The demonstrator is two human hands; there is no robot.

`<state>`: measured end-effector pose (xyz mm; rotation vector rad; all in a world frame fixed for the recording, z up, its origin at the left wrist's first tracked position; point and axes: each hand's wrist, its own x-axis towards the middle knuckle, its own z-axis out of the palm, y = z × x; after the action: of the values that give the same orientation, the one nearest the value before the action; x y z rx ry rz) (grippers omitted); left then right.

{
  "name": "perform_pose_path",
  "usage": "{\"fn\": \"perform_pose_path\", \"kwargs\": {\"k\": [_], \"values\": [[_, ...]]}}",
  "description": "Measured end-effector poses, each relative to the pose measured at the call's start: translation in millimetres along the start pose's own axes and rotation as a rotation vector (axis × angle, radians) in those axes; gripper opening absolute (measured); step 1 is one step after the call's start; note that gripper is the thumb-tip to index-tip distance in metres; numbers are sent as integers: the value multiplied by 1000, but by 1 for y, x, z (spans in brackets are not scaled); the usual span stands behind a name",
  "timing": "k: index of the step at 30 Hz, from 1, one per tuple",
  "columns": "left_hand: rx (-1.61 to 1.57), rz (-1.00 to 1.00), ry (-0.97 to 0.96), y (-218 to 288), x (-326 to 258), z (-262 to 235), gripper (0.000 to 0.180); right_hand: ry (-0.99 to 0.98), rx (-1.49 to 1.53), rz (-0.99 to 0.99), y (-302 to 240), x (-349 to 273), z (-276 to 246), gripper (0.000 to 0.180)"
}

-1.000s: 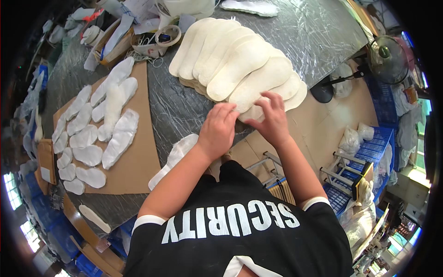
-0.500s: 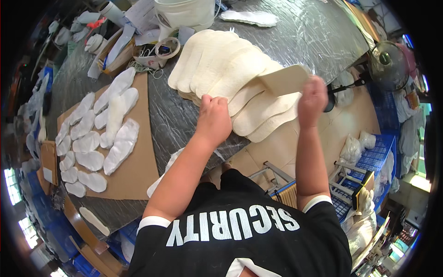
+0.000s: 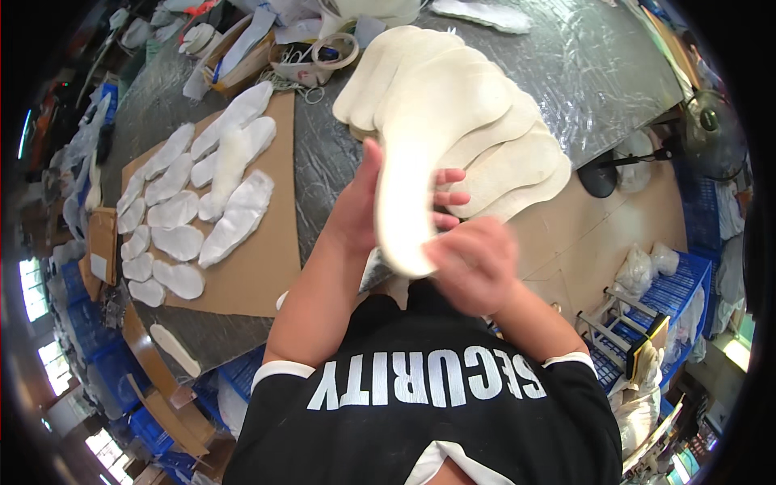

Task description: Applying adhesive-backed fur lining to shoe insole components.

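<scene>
A cream felt-like insole (image 3: 406,198) is held upright in front of me, its broad end over the pile. My left hand (image 3: 354,208) cradles it from behind, thumb along its left edge and fingertips showing past its right edge. At the lower, narrow end my right hand (image 3: 477,263), smeared by motion, has its fingers closed on the insole. Beyond both hands, a fanned-out pile of similar insoles (image 3: 525,158) lies on the table, overlapping one another. The held insole covers part of that pile.
On the left, several white padded insole-shaped pieces (image 3: 178,242) lie on a brown cardboard sheet (image 3: 271,279). A tape roll (image 3: 356,50) and a white bucket (image 3: 380,7) stand at the back. To the right are a fan (image 3: 710,133), blue crates (image 3: 693,283) and a stepladder (image 3: 618,339).
My right hand has come from the pile's right side down toward my body, with an insole in view. My left hand has moved off the pile's edge to the insole. The view has shifted.
</scene>
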<state>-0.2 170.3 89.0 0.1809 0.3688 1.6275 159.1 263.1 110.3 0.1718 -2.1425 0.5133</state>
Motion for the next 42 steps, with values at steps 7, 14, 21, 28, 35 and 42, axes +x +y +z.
{"fn": "perform_pose_path", "kwargs": {"k": [7, 14, 21, 28, 35, 42], "values": [[556, 297, 467, 29, -124, -14, 61, -245, 476, 591, -39, -69, 63, 63], [1265, 10, 942, 17, -210, -1, 76, -413, 887, 1609, -25, -79, 87, 47], [1808, -232, 832, -3, -205, -3, 71, -534, 938, 1660, -26, -79, 104, 41], [1841, -122, 726, -6, -206, -22, 61, -487, 925, 1659, -29, -77, 104, 40], [1888, -129, 625, -3, -204, -36, 58, -482, 941, 1648, -28, -81, 107, 39], [1856, -162, 624, -3, -200, -40, 59, -442, 973, 1632, -29, -85, 109, 39]]}}
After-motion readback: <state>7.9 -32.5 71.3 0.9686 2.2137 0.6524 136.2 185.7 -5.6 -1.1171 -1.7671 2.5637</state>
